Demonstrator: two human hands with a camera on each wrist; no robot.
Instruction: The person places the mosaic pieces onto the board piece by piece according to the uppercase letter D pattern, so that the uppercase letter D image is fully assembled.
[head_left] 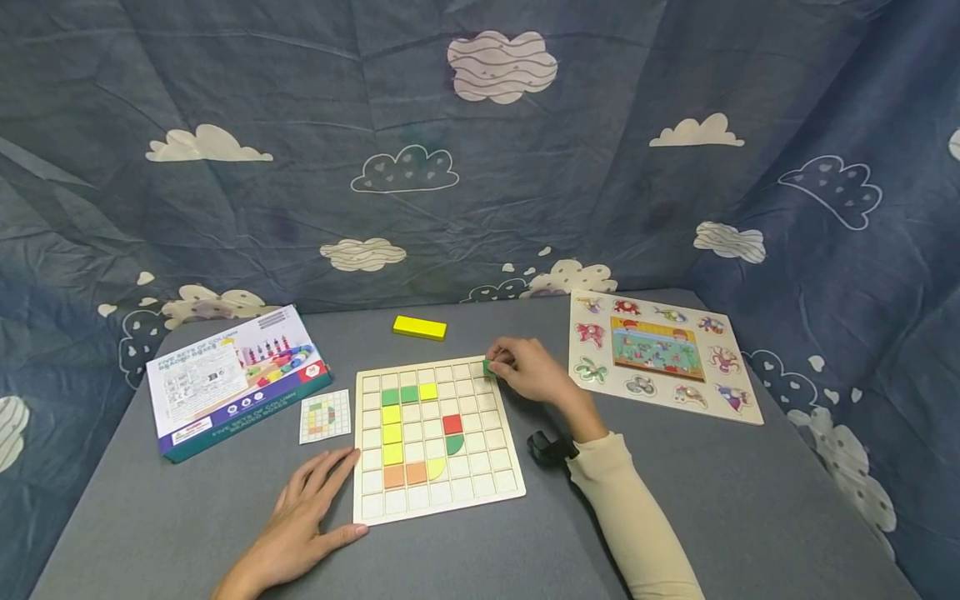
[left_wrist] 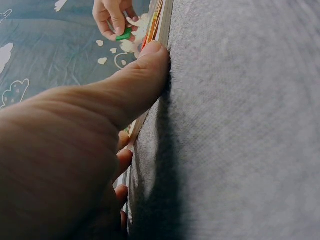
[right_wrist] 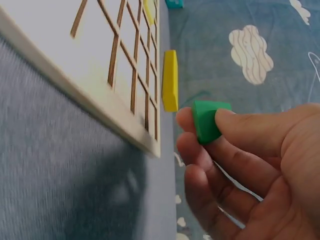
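Observation:
My right hand pinches a small green block between thumb and fingers, above the far right corner of the wooden grid board. In the right wrist view the block is held clear of the board. My left hand lies with spread fingers at the board's left side, its thumb and fingertips touching the edge. On the board sit green squares, several yellow squares, orange squares, a red square, a green quarter-circle and a yellow quarter-circle.
A small pattern card lies left of the board, beside a printed box. Behind the board is a long yellow block. A picture puzzle board stands at the back right, before the cloud-patterned cloth.

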